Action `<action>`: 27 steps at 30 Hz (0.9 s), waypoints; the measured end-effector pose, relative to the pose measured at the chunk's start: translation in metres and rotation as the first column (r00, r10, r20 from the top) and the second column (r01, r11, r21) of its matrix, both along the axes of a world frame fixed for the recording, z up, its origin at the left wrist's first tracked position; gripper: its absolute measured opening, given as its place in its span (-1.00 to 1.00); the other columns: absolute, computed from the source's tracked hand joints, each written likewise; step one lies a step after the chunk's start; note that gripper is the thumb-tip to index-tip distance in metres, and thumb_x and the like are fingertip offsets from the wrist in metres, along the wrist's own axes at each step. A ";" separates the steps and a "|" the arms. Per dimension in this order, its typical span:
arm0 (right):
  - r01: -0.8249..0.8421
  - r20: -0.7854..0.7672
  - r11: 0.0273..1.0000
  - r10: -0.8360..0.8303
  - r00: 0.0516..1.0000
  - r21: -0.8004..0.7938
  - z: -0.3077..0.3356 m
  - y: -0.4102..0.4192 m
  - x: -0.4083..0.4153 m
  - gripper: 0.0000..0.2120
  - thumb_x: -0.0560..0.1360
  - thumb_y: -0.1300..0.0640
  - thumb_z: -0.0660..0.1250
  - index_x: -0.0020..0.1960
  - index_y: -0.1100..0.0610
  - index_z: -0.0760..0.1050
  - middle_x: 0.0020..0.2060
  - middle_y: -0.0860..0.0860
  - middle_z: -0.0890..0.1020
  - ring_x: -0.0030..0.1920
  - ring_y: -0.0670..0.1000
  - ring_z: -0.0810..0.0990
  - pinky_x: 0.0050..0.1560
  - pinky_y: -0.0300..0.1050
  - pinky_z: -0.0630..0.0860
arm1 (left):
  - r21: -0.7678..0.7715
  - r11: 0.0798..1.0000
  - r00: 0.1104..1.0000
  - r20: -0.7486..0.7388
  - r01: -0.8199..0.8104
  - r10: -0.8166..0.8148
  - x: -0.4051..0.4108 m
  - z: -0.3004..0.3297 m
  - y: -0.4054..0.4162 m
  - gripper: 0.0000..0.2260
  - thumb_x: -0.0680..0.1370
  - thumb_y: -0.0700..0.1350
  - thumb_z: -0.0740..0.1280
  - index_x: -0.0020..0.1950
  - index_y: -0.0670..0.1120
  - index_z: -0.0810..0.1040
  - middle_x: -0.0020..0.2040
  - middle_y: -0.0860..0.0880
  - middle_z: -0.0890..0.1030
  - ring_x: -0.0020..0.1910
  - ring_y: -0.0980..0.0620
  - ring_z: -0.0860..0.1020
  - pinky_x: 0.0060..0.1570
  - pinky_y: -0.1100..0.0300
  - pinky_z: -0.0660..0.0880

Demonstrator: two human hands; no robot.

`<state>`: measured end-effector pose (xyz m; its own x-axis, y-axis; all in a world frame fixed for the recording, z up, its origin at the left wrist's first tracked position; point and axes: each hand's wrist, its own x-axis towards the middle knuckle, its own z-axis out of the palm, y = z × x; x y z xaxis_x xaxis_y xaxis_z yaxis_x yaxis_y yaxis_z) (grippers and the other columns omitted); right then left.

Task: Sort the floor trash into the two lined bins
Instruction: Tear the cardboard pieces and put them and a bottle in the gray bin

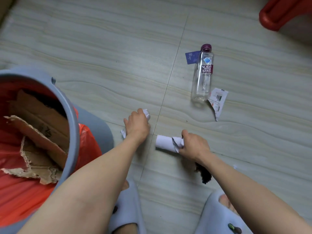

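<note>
Down on the tiled floor, the left hand curls round a crumpled white paper, most of it hidden in the fist; another white scrap peeks out beside the wrist. The right hand grips a torn white paper roll lying on the floor. Farther off, a clear soda bottle lies across a blue card and touches a torn printed slip. At left stands a grey bin with a red liner, holding torn cardboard (its left side is cut off). Something dark below the right wrist is hard to make out. Pale slippers show at the bottom, a red object top right.
</note>
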<state>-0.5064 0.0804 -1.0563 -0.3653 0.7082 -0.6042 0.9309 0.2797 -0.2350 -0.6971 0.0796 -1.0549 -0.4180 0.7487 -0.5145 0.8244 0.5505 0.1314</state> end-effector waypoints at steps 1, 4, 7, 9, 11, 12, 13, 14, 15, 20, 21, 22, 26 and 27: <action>0.069 -0.010 0.998 -0.069 0.998 0.000 0.007 0.001 0.004 -0.62 0.48 -0.07 0.24 0.15 0.18 0.32 0.09 0.17 0.56 0.08 0.21 0.53 -0.15 -0.05 0.35 | 0.035 0.997 0.994 0.091 -0.062 0.059 0.004 0.009 0.000 -0.61 0.50 -0.16 0.27 0.30 -0.20 0.29 0.23 -0.24 0.42 0.20 -0.25 0.42 0.19 -0.02 0.31; 0.325 -0.080 0.945 -0.327 0.942 -0.039 0.036 0.000 0.008 -0.62 0.44 0.01 0.31 0.16 0.16 0.36 0.06 0.15 0.58 0.06 0.22 0.53 -0.16 -0.10 0.32 | 0.144 0.968 0.927 0.344 -0.207 0.147 0.018 0.043 0.002 -0.54 0.47 -0.17 0.30 0.33 -0.19 0.26 0.25 -0.25 0.36 0.21 -0.26 0.40 0.16 0.03 0.35; 0.542 -0.189 0.837 -0.546 0.817 -0.074 0.074 0.003 0.003 -0.62 0.39 0.07 0.35 0.15 0.16 0.38 0.03 0.13 0.56 0.05 0.21 0.51 -0.15 -0.12 0.31 | 0.268 0.932 0.867 0.491 -0.245 0.087 0.036 0.092 -0.001 -0.55 0.46 -0.15 0.30 0.32 -0.12 0.27 0.22 -0.19 0.34 0.15 -0.21 0.41 -0.02 0.05 0.42; 0.624 -0.281 0.772 -0.630 0.724 -0.122 0.103 0.009 -0.006 -0.69 0.39 0.10 0.36 0.07 0.14 0.37 -0.05 0.08 0.52 -0.06 0.16 0.49 -0.16 -0.14 0.32 | 0.335 0.889 0.818 0.570 -0.313 0.073 0.041 0.132 0.001 -0.59 0.47 -0.12 0.28 0.29 -0.05 0.29 0.17 -0.13 0.32 0.04 -0.15 0.43 -0.21 0.12 0.40; 0.644 -0.390 0.747 -0.649 0.653 -0.165 0.138 0.013 -0.020 -0.72 0.37 0.13 0.38 -0.01 0.14 0.36 -0.13 0.06 0.50 -0.20 0.10 0.45 -0.22 -0.12 0.36 | 0.451 0.818 0.815 0.578 -0.357 0.037 0.033 0.179 0.004 -0.61 0.46 -0.12 0.29 0.26 -0.05 0.31 0.13 -0.09 0.34 -0.03 -0.08 0.39 -0.16 0.17 0.37; 0.646 -0.439 0.741 -0.649 0.621 -0.182 0.151 0.015 -0.028 -0.71 0.35 0.13 0.39 -0.01 0.15 0.37 -0.14 0.07 0.50 -0.23 0.09 0.45 -0.23 -0.10 0.39 | 0.508 0.777 0.824 0.566 -0.372 0.024 0.027 0.198 0.006 -0.62 0.46 -0.12 0.30 0.25 -0.06 0.32 0.11 -0.08 0.36 -0.04 -0.07 0.38 -0.10 0.17 0.37; 0.640 -0.486 0.744 -0.639 0.596 -0.193 0.168 0.015 -0.040 -0.69 0.35 0.13 0.40 0.01 0.15 0.38 -0.13 0.07 0.51 -0.23 0.09 0.47 -0.24 -0.08 0.42 | 0.562 0.724 0.829 0.559 -0.401 0.026 0.016 0.220 0.005 -0.62 0.45 -0.12 0.31 0.24 -0.06 0.33 0.09 -0.08 0.41 -0.04 -0.09 0.41 -0.06 0.15 0.39; 0.633 -0.532 0.744 -0.632 0.563 -0.214 0.182 0.015 -0.051 -0.68 0.35 0.12 0.41 0.04 0.15 0.39 -0.12 0.08 0.52 -0.22 0.09 0.49 -0.25 -0.08 0.44 | 0.603 0.667 0.825 0.563 -0.438 0.033 0.004 0.239 0.003 -0.62 0.44 -0.11 0.32 0.23 -0.06 0.33 0.06 -0.07 0.46 -0.04 -0.11 0.44 -0.05 0.12 0.40; 0.625 -0.583 0.740 -0.629 0.514 -0.248 0.196 0.014 -0.065 -0.68 0.36 0.12 0.41 0.04 0.15 0.39 -0.13 0.08 0.54 -0.24 0.08 0.51 -0.29 -0.10 0.44 | 0.631 0.609 0.818 0.573 -0.480 0.052 -0.009 0.255 0.001 -0.63 0.44 -0.10 0.32 0.22 -0.06 0.34 0.03 -0.06 0.50 -0.04 -0.11 0.46 -0.07 0.13 0.40; 0.509 -0.721 0.776 -0.587 0.367 -0.372 0.247 -0.015 -0.141 -0.68 0.39 0.07 0.40 0.07 0.13 0.41 -0.13 0.10 0.58 -0.35 0.00 0.49 -0.48 -0.24 0.32 | 0.601 0.383 0.709 0.644 -0.701 0.287 -0.097 0.287 -0.052 -0.62 0.44 -0.12 0.35 0.24 -0.08 0.40 0.01 -0.03 0.48 -0.01 -0.02 0.44 -0.04 0.22 0.36; 0.471 -0.722 0.807 -0.558 0.409 -0.357 0.250 -0.025 -0.155 -0.71 0.39 0.05 0.40 0.03 0.11 0.41 -0.14 0.10 0.58 -0.35 0.00 0.49 -0.49 -0.25 0.31 | 0.563 0.372 0.673 0.655 -0.738 0.345 -0.113 0.279 -0.069 -0.64 0.43 -0.09 0.35 0.20 -0.10 0.44 0.03 -0.06 0.52 0.01 -0.04 0.47 0.03 0.17 0.40; 0.426 -0.722 0.844 -0.512 0.464 -0.325 0.252 -0.036 -0.167 -0.73 0.38 0.04 0.39 0.00 0.09 0.40 -0.13 0.09 0.57 -0.31 0.04 0.51 -0.46 -0.22 0.33 | 0.519 0.386 0.646 0.652 -0.762 0.398 -0.127 0.267 -0.086 -0.67 0.41 -0.06 0.35 0.13 -0.13 0.48 0.03 -0.10 0.55 0.03 -0.09 0.51 0.07 0.10 0.44; 0.226 -0.654 0.970 -0.231 0.720 -0.094 0.248 -0.066 -0.210 -0.68 0.47 0.07 0.28 0.19 0.14 0.44 0.10 0.10 0.54 0.12 0.13 0.52 0.03 -0.04 0.47 | 0.315 0.435 0.522 0.673 -0.844 0.525 -0.160 0.231 -0.141 -0.75 0.52 -0.10 0.26 0.16 -0.13 0.53 0.20 -0.15 0.54 0.19 -0.11 0.50 0.24 0.02 0.42; 0.182 -0.630 0.982 -0.167 0.758 -0.041 0.244 -0.070 -0.219 -0.66 0.50 0.07 0.24 0.23 0.16 0.43 0.17 0.11 0.53 0.20 0.13 0.48 0.12 -0.05 0.43 | 0.280 0.411 0.482 0.679 -0.867 0.554 -0.165 0.226 -0.148 -0.66 0.54 -0.11 0.24 0.31 -0.15 0.44 0.28 -0.17 0.50 0.26 -0.14 0.47 0.29 -0.04 0.39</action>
